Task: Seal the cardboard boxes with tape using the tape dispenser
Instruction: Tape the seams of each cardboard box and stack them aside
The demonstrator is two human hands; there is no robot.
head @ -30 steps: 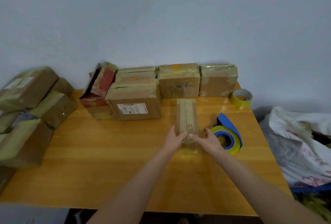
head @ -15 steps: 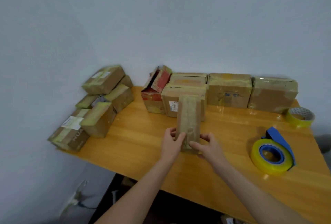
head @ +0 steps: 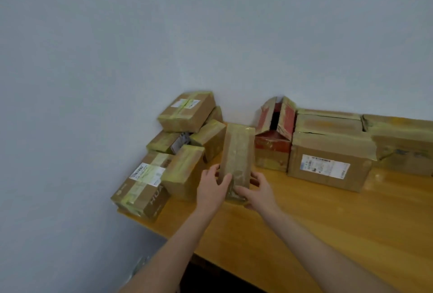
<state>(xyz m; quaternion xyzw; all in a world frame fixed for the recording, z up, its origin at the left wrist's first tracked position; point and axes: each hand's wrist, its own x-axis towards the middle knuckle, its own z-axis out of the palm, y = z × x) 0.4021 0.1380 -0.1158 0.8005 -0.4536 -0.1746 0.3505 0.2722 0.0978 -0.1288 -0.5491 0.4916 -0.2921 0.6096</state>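
Two hands on one box: your left hand (head: 212,189) and right hand (head: 257,193) both grip the lower end of the narrow box (head: 237,149), thumbs across its taped face, fingers curled round its sides. A second ago that box stood in the middle of the bench (head: 328,222) beside the blue dispenser. Now you have it at the left end, just in front of the pile of taped boxes (head: 185,114), far end raised. Whether its near end touches the bench, cannot tell. Dispenser is out of view. Reading: this box looks sealed and is heading for the finished pile. Still to do, by the look of it: the red box (head: 276,128), flaps standing open, next to the labelled box (head: 328,166).
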